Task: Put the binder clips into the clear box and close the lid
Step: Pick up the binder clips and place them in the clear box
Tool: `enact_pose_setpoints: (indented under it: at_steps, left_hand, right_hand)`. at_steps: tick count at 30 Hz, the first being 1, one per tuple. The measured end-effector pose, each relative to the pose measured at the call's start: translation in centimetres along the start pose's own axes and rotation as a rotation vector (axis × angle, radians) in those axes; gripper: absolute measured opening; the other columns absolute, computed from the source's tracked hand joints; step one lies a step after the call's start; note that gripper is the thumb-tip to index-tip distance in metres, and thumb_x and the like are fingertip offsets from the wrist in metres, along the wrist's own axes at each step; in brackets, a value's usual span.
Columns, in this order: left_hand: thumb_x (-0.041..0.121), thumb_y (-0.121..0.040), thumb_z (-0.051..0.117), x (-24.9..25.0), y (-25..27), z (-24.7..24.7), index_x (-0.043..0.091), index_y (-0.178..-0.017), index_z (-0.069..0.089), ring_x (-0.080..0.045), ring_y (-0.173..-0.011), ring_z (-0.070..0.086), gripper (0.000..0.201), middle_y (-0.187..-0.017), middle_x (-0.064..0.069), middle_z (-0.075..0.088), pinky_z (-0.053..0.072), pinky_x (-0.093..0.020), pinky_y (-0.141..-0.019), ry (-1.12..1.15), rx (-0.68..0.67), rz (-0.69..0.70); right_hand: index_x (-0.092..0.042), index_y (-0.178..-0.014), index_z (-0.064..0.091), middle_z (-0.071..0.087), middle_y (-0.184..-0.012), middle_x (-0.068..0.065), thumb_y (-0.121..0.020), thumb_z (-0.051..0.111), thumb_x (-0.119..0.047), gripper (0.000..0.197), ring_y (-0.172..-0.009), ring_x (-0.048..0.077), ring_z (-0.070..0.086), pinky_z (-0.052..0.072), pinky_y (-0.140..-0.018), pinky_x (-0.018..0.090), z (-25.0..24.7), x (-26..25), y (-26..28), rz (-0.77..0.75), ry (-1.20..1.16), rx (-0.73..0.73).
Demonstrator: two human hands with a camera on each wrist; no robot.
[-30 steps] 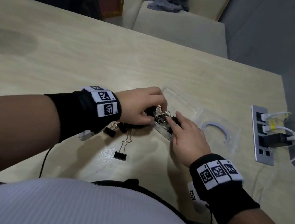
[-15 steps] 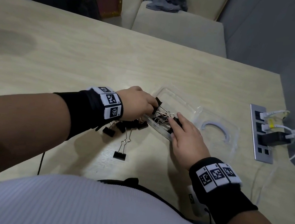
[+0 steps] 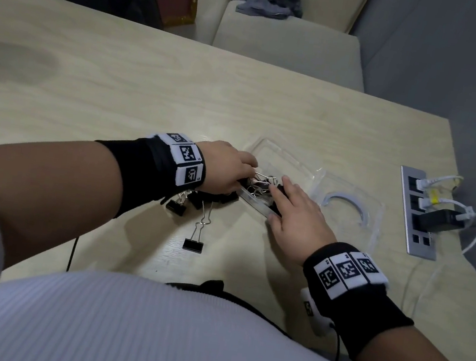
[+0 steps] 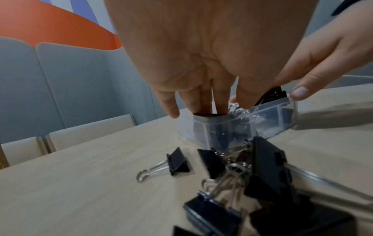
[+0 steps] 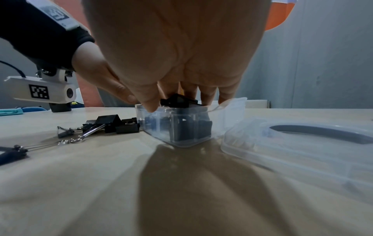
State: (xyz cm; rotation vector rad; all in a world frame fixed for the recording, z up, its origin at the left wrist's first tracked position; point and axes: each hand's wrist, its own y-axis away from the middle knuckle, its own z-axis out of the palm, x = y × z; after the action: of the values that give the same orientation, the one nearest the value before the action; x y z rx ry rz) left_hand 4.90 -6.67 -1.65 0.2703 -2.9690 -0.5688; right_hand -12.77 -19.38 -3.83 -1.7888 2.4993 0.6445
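Beside the clear box (image 3: 260,206), five binder clips (image 3: 193,244) lie loose

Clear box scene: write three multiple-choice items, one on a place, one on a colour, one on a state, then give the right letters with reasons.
1. Where does the lid lie?
A. on the table, right of the clear box
B. shut on the box
C. on the chair

2. What colour are the binder clips' bodies?
A. red
B. black
C. white

3. What state is the box in?
A. shut and empty
B. open, with no clips
C. open, with clips inside

Answers: 1 A, the lid rests flat on the table beside the box. 2 B, every clip body is black with silver wire handles. 3 C, both hands' fingers reach into its open top, and dark clips show through the wall.
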Motion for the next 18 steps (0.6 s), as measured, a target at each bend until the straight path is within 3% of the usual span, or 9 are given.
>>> enact_pose_setpoints:
  at_steps: [3, 5, 7, 10, 12, 14, 16, 18]
  left_hand:
    - [0.03, -0.093, 0.05, -0.7, 1.0, -0.5, 0.022, -0.14, 0.042, -0.028, -0.126, 0.049, 0.048, -0.154, -0.001, 0.032, 0.038, -0.039, -0.108, 0.087, 0.066, -0.018]
    - [0.023, -0.089, 0.053, -1.5, 2.1, -0.3, 0.023, -0.13, 0.052, -0.028, -0.119, 0.052, 0.041, -0.141, -0.004, 0.045, 0.045, -0.042, -0.099, 0.195, 0.196, -0.06]
    - [0.022, -0.087, 0.053, -2.3, 3.3, 0.1, 0.024, -0.118, 0.057, -0.027, -0.108, 0.055, 0.031, -0.124, -0.004, 0.053, 0.049, -0.043, -0.09, 0.241, 0.242, -0.117]
    - [0.031, -0.086, 0.059, -3.3, 4.9, 1.0, 0.024, -0.11, 0.058, -0.024, -0.102, 0.057, 0.025, -0.111, -0.001, 0.055, 0.05, -0.038, -0.084, 0.259, 0.051, -0.14]
    - [0.045, -0.077, 0.069, -3.5, 6.0, 1.6, 0.03, -0.112, 0.056, -0.021, -0.105, 0.053, 0.04, -0.113, 0.002, 0.052, 0.05, -0.037, -0.084, 0.198, -0.067, -0.114]
    - [0.058, -0.067, 0.073, -3.4, 6.8, 2.4, 0.037, -0.123, 0.047, -0.021, -0.112, 0.047, 0.065, -0.124, 0.004, 0.045, 0.05, -0.04, -0.087, 0.067, -0.169, -0.099]
    - [0.059, -0.067, 0.073, -3.1, 7.1, 3.2, 0.039, -0.133, 0.039, -0.024, -0.119, 0.043, 0.077, -0.135, 0.003, 0.038, 0.049, -0.042, -0.09, -0.033, -0.232, -0.098]
    - [0.051, -0.074, 0.071, -2.7, 7.2, 3.9, 0.038, -0.133, 0.039, -0.025, -0.119, 0.043, 0.068, -0.137, 0.001, 0.038, 0.049, -0.042, -0.09, -0.026, -0.196, -0.109]
  right_hand:
    - [-0.025, -0.149, 0.021, 0.009, -0.161, 0.003, -0.094, 0.046, -0.035, 0.062, -0.146, 0.025, 0.011, 0.014, -0.117, 0.044, -0.3, -0.4, 0.3, 0.013, -0.016, 0.031]
    - [-0.021, -0.144, 0.032, 0.022, -0.157, 0.006, -0.09, 0.052, -0.032, 0.059, -0.143, 0.028, 0.019, 0.017, -0.114, 0.045, -0.4, -1.0, 0.9, -0.015, -0.019, 0.134]
    - [-0.019, -0.133, 0.047, 0.039, -0.146, 0.006, -0.087, 0.056, -0.028, 0.048, -0.135, 0.027, 0.032, 0.024, -0.111, 0.045, -0.3, -1.8, 1.5, -0.098, -0.016, 0.232]
    - [-0.023, -0.123, 0.054, 0.05, -0.134, 0.0, -0.089, 0.054, -0.026, 0.034, -0.125, 0.022, 0.042, 0.033, -0.107, 0.045, 0.3, -3.8, 2.0, -0.251, -0.024, 0.189]
    - [-0.025, -0.121, 0.056, 0.055, -0.131, 0.0, -0.091, 0.052, -0.024, 0.03, -0.12, 0.023, 0.048, 0.039, -0.103, 0.046, 1.0, -5.1, 2.1, -0.389, -0.023, 0.126]
    - [-0.028, -0.125, 0.054, 0.053, -0.135, 0.001, -0.092, 0.051, -0.023, 0.034, -0.12, 0.027, 0.048, 0.039, -0.101, 0.048, 1.6, -6.3, 2.0, -0.51, 0.007, 0.011]
    - [-0.033, -0.132, 0.049, 0.044, -0.145, 0.002, -0.093, 0.049, -0.025, 0.04, -0.126, 0.03, 0.043, 0.035, -0.103, 0.048, 2.0, -7.2, 1.9, -0.588, 0.061, -0.123]
    - [-0.034, -0.135, 0.047, 0.038, -0.15, 0.003, -0.093, 0.048, -0.027, 0.042, -0.128, 0.031, 0.039, 0.033, -0.104, 0.049, 2.5, -7.7, 1.9, -0.613, 0.126, -0.201]
